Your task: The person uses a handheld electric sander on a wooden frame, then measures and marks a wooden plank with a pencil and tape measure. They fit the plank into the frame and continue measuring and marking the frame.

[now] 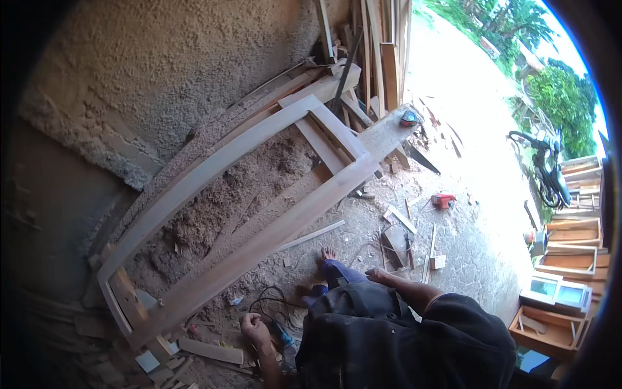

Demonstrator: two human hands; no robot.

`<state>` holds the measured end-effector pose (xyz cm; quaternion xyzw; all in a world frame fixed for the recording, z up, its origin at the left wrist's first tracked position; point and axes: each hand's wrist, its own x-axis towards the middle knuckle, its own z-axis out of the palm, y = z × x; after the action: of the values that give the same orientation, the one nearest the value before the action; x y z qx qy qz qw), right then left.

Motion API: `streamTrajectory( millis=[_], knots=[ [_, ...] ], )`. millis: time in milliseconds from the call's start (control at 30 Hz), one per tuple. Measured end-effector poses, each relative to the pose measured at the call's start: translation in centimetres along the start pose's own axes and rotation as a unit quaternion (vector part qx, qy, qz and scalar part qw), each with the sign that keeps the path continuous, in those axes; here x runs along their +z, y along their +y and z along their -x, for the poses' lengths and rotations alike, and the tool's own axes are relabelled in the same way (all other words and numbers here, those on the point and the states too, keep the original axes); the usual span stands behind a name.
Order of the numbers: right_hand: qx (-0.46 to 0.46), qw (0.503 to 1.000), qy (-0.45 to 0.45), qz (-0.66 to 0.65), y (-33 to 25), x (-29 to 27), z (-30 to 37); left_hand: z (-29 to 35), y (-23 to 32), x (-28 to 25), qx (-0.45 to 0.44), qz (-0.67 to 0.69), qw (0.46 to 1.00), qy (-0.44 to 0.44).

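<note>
A long pale wooden frame [291, 223] with one curved side lies tilted ahead of me, propped on boards at both ends. My left hand [256, 329] hangs low near the frame's near side, fingers curled with nothing visible in them. Beside it on the ground is a teal power tool [284, 335] with a black cord. My right hand [378, 275] hangs in front of my body, fingers folded together, and no object shows in it. Neither hand touches the frame. A small dark-blue and red object [408, 118] sits on the end of the plank [382, 133] under the frame's far end.
Sawdust and shavings [220, 201] cover the ground inside the frame. A red case-like object [443, 201], a handsaw [424, 159] and offcuts lie to the right. Upright boards [391, 74] lean at the rough wall [175, 71]. A motorcycle [547, 165] and wooden drawers or frames [551, 324] stand far right.
</note>
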<state>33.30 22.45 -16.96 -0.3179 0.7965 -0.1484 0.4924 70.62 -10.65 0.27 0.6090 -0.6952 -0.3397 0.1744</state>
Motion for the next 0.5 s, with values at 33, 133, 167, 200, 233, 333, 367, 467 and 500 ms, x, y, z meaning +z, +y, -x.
streamTrajectory(
  millis=[33, 133, 167, 200, 233, 333, 367, 467, 500],
  knots=[
    [0.026, 0.998, 0.028, -0.047, 1.2, 0.8, 1.5, -0.4, 1.1, 1.2, 0.03, 0.015, 0.999, -0.017],
    [0.092, 0.99, 0.055, -0.087, 5.6, 1.9, 2.8, -2.0, 6.9, 5.3, 0.157, 0.001, 0.983, -0.094],
    [0.119, 0.986, 0.047, -0.105, 7.2, 2.6, 3.0, -2.7, 9.3, 6.7, 0.17, 0.022, 0.977, -0.129],
    [0.144, 0.982, 0.038, -0.12, 9.1, 3.4, 3.0, -3.2, 11.8, 8.3, 0.197, 0.047, 0.967, -0.155],
    [0.09, 0.994, 0.032, -0.045, 10.9, 4.1, 2.8, -3.8, 14.3, 9.7, 0.221, 0.071, 0.956, -0.181],
    [-0.018, 0.995, 0.047, 0.09, 15.8, 5.2, 1.0, -4.8, 21.6, 14.0, 0.261, 0.043, 0.943, -0.203],
    [-0.021, 0.995, 0.074, 0.066, 17.1, 5.3, 0.8, -4.9, 24.0, 15.6, 0.256, 0.052, 0.942, -0.209],
    [0.028, 0.983, 0.162, -0.083, 19.4, 3.2, 0.1, -4.5, 30.1, 19.8, 0.24, 0.058, 0.944, -0.22],
    [0.056, 0.97, 0.185, -0.147, 19.4, 2.4, 0.4, -4.0, 31.5, 20.9, 0.208, 0.093, 0.944, -0.239]
  ],
)
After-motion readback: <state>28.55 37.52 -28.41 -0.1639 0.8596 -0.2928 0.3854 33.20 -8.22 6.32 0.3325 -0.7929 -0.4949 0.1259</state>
